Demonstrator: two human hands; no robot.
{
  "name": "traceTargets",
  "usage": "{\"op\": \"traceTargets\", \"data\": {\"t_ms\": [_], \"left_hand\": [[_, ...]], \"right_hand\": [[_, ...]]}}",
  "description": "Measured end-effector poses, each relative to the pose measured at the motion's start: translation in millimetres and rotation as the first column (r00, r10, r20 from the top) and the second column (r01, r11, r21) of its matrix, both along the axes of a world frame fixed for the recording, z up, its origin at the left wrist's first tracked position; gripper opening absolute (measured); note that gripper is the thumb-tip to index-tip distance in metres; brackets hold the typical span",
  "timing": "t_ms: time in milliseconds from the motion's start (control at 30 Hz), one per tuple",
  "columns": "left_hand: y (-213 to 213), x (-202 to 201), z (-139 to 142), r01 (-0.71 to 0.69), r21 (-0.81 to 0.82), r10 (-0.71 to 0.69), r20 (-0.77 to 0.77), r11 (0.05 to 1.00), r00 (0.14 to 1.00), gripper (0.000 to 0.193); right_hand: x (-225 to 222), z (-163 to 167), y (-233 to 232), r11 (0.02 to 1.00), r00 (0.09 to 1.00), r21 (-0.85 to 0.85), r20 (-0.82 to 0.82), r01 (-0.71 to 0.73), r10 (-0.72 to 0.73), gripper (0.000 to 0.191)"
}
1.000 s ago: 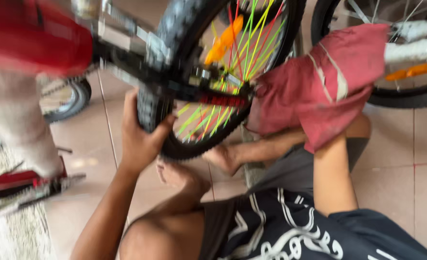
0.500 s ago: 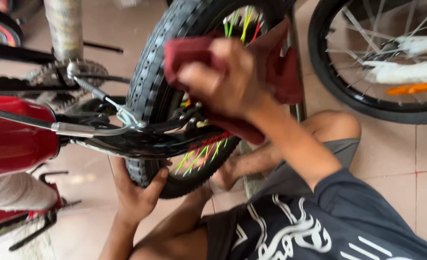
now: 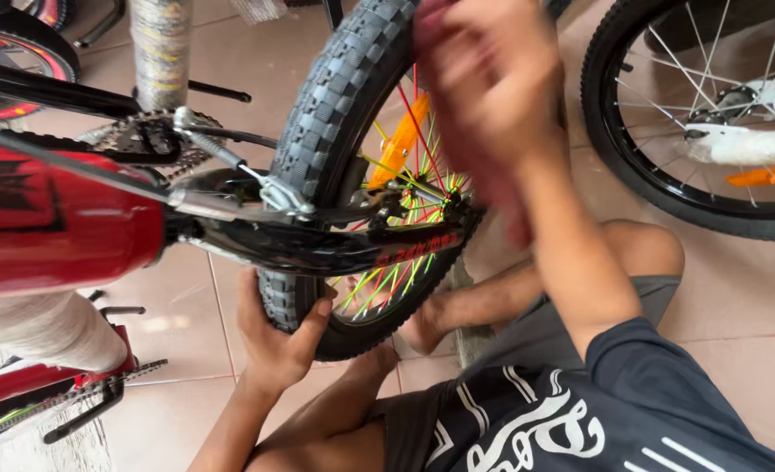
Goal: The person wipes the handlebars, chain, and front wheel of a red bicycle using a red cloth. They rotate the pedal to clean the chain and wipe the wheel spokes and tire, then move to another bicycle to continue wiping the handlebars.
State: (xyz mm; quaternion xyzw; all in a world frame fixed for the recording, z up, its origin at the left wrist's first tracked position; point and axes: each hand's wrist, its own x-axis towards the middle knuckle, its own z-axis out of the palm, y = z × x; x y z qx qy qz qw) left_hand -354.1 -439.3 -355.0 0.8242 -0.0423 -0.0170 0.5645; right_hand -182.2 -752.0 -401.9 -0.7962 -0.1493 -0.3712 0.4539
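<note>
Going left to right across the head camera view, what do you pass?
Red bike frame → left hand gripping the knobby black tyre → orange reflector among coloured spokes → blurred right hand → second bike wheel.

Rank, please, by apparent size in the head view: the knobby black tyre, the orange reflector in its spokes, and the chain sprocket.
1. Knobby black tyre, by far the largest.
2. and 3. Chain sprocket and orange reflector look similar; the sprocket is partly hidden, so I will not rank them.

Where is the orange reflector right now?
In the head view, the orange reflector sits among the spokes of the knobby rear wheel, just left of the blurred right hand.
</note>
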Motion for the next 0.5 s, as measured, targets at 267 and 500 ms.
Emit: {"op": "traceTargets", "data": {"t_ms": [267, 500], "left_hand": [[1, 0, -4, 0.011, -0.043, -0.01, 0.017, 0.999, 1.0, 0.056], [-1, 3, -4, 0.021, -0.144, -0.027, -0.043, 0.989, 0.999, 0.054]], "right_hand": [[37, -85, -19, 0.971, 0.973, 0.08, -0.064, 0.225, -0.22, 0.022], [31, -125, -74, 0.986, 0.949, 0.114, -0.304, 0.124, -0.084, 0.025]]}}
